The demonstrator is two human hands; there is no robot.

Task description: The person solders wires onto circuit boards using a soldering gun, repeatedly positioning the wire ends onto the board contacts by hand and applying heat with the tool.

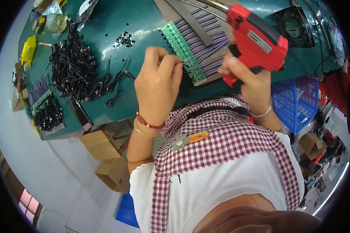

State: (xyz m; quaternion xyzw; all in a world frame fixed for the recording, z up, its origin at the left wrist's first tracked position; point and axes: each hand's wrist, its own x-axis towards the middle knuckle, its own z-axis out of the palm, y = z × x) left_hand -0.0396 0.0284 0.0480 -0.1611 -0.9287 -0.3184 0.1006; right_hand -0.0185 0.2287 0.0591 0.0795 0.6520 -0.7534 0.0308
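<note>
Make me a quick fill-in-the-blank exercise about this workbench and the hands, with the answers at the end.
1. The gun-shaped tool in the right hand is black and ____.
2. In the picture, the tangled cable pile lies to the ____ of the left hand.
3. The circuit board panel nearest the left hand is ____.
4. The plastic basket near the right forearm is ____.

Missing words: red; left; green; blue.

One head-worn fisheye view looks steeply down, close over the left hand and right hand, spanning the near edge of the worktop.
</note>
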